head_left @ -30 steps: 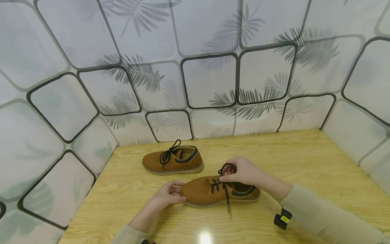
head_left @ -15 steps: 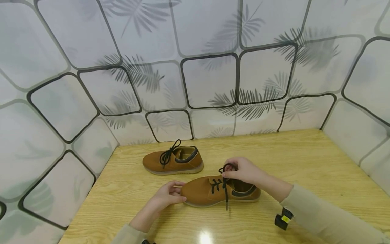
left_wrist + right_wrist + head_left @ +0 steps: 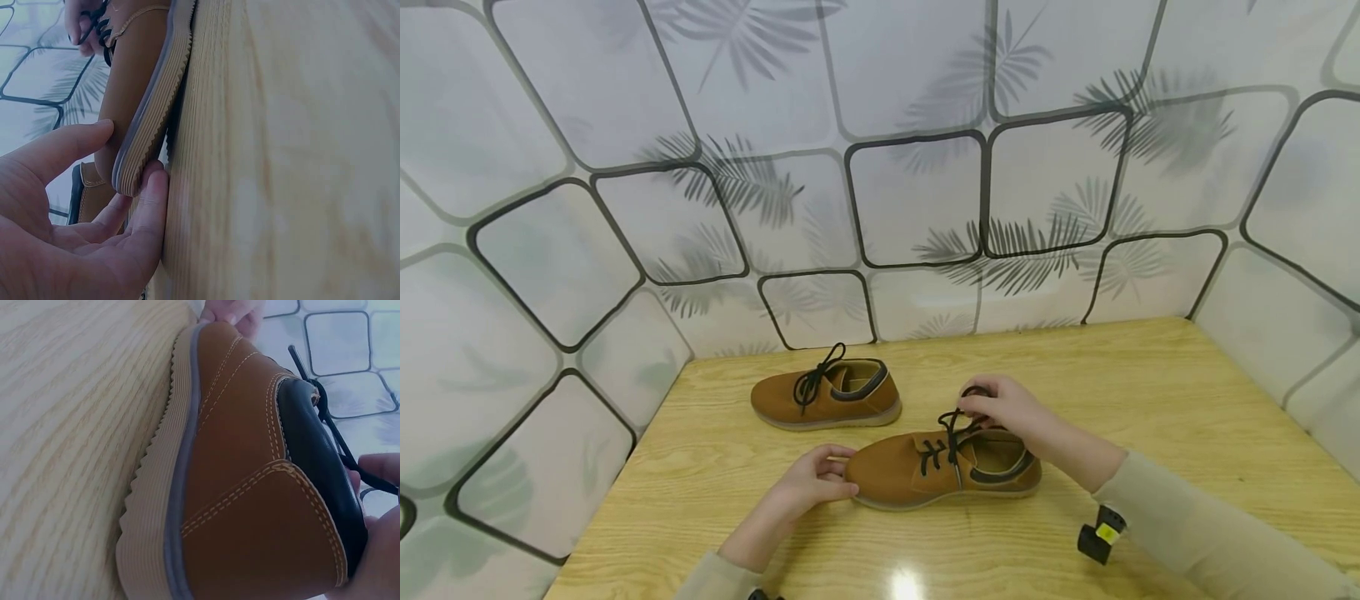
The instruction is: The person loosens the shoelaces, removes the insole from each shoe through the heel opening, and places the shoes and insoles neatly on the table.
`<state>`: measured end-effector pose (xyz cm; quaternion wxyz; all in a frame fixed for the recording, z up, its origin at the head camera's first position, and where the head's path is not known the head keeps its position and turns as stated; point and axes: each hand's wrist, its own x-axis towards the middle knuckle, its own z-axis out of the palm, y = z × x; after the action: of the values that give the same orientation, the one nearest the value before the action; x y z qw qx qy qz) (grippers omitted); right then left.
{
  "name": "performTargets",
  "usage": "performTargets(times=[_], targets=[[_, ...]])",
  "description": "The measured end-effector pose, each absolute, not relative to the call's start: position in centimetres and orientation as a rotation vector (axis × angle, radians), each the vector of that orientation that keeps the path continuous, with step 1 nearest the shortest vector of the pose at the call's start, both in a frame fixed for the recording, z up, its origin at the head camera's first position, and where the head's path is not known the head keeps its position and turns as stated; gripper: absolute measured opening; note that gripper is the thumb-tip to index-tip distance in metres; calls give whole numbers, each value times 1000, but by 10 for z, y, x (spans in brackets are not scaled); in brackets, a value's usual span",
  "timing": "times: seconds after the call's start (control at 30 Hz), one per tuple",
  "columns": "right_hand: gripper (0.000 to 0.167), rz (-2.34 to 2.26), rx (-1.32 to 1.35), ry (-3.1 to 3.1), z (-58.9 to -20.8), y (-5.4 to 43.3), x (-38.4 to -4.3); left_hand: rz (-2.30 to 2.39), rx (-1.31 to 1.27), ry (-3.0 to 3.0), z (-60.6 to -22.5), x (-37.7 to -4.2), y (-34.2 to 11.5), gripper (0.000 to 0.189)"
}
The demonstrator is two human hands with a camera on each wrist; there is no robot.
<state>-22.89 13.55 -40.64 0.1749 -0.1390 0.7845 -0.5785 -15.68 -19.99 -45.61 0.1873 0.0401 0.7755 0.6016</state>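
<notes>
Across the head view, a wood-grained table (image 3: 1150,383) runs back to a white backdrop (image 3: 917,200) with rounded dark outlines and grey fronds. Near its middle, the brown shoe (image 3: 887,471) rests sole down, toe toward my left hand (image 3: 811,483), which pinches that toe. My right hand (image 3: 1011,412) is above the collar end, pinching a black lace (image 3: 952,454) drawn up from the eyelets. Behind and to the left sits the other shoe (image 3: 790,398), its lace tied in a bow. Through the left wrist view, my thumb presses the upper at the toe while my fingertips touch the ridged sole (image 3: 153,112) from the table side. Through the right wrist view, the heel's stitched leather and dark padded collar (image 3: 319,462) fill the middle; the lace runs to my right fingers, partly cut off at the edge.
</notes>
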Motion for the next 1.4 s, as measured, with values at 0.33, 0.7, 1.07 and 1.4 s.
performTargets(times=[0.33, 0.7, 1.07, 1.4], targets=[[18, -1645, -441, 2221, -406, 136, -230, 1702, 111, 2177, -455, -157, -199, 60], [21, -1474, -526, 2338, -404, 127, -221, 1700, 121, 2183, -455, -156, -199, 61], [27, -1602, -428, 2342, -407, 129, -224, 1695, 124, 2176, -454, -156, -200, 61], [25, -1746, -376, 2308, -409, 132, -225, 1700, 129, 2170, -455, -157, -200, 60]])
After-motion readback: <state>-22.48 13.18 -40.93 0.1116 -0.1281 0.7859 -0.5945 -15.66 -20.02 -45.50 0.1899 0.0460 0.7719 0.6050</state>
